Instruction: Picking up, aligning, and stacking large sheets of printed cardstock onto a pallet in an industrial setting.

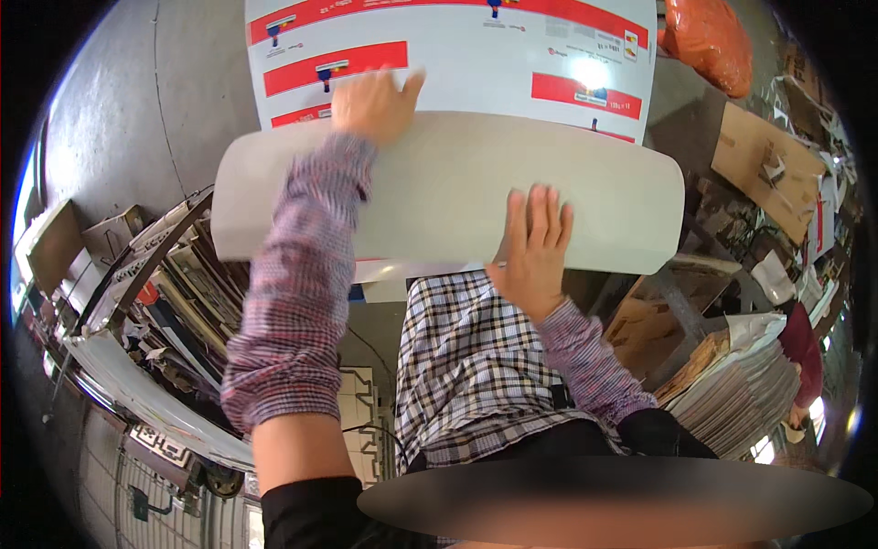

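Red-and-blue checked cloth sleeve [297, 284], head view, crosses a smooth grey round-cornered board [439, 174]. Left hand [370, 105]: at the board's far edge, over a white, red-banded printed sheet [476, 73] reaching beyond it; thumb spread, grasp cannot be told. Right hand [535, 261]: board's near edge, fingers straight, clasping nothing.

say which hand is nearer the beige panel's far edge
The left hand, overlapping the printed sheet; the right hand is by the near edge.
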